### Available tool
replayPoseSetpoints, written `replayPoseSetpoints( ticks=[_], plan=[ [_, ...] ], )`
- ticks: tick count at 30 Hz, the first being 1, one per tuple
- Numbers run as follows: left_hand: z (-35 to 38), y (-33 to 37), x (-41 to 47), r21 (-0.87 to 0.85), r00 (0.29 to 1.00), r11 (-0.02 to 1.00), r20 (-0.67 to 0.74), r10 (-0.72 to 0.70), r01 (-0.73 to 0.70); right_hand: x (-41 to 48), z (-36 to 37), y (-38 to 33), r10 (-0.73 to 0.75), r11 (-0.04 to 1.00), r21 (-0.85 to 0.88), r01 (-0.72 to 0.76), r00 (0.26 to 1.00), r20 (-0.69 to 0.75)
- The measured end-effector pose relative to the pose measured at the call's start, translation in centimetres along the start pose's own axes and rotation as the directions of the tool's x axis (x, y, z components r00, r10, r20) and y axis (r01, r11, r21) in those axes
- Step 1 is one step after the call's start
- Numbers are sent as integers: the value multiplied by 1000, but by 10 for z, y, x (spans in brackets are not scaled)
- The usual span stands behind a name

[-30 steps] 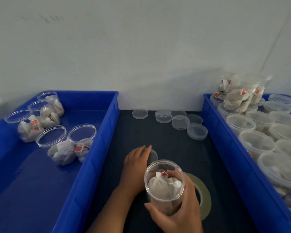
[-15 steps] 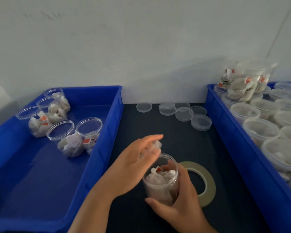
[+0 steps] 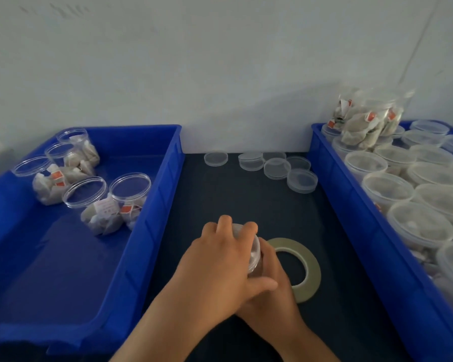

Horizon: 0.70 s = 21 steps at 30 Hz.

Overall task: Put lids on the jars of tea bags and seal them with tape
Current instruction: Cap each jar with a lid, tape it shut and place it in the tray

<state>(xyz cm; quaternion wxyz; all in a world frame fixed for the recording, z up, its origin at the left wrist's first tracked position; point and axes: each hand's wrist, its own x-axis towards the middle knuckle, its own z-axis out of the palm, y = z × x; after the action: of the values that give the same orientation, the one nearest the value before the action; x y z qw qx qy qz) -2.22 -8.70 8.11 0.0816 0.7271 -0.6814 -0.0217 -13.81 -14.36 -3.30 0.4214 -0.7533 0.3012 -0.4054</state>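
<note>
Backdrop: pale wall [image 3: 220, 74] behind a dark mat [image 3: 233, 194] that runs between two blue bins; the head camera, the only view, looks down on it.
Left hand: the left hand [image 3: 220, 262] is spread over the top of the jar, fingers curled down round the clear lid [image 3: 239, 229], which shows only between the fingers.
Right hand: the right hand [image 3: 271, 291] lies lower and partly under the left, wrapped round the body of the jar [image 3: 254, 258].
Jar: stands on the mat near the front, touching or just beside the tape roll [image 3: 309, 267]; its contents are hidden by the hands.
Step in hand: seating the lid, as I judge it. Keep the jar steady with the lower hand, press evenly so the lid goes on square, and check the whole rim before reaching for the tape.
Left bin: the left bin [image 3: 165, 194] holds five lidded jars [image 3: 94, 202] of tea bags, leaning on one another; tape on them cannot be made out.
Right bin: the right bin [image 3: 351, 220] is packed with many upright jars [image 3: 387, 189], apparently awaiting lids, with more tea-bag jars [image 3: 364, 121] piled at the back.
Spare lids: several loose lids [image 3: 301, 180] lie at the far edge of the mat, some stacked.
</note>
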Motion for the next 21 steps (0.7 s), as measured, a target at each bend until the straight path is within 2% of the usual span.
replayPoseSetpoints(
  ticks=[3,7,12,15,17,19,21],
  plan=[
    [0,1,-2,-91,997,995,55,54,-48,3,2,5,45,998,38,-47,998,49],
    [-6,-11,-7,-279,984,944,-37,173,-176,-2,-3,10,-61,998,20,59,994,94],
    [-12,-23,-15,-375,921,844,-82,382,-384,0,-7,-7,-159,987,34,155,974,164],
    [-13,-26,-19,-339,951,889,-134,279,-308,2,-11,-16,-241,963,159,216,957,162],
    [-8,-27,-23,-231,977,958,-168,135,-172,-3,-13,-14,-199,972,146,184,975,103],
    [-3,-27,-29,-154,998,988,-64,9,-19,-6,-12,-13,-121,989,98,113,989,86],
    [3,-25,-33,-114,999,994,47,5,1,-7,-10,-11,-107,993,60,102,988,106]
  ],
)
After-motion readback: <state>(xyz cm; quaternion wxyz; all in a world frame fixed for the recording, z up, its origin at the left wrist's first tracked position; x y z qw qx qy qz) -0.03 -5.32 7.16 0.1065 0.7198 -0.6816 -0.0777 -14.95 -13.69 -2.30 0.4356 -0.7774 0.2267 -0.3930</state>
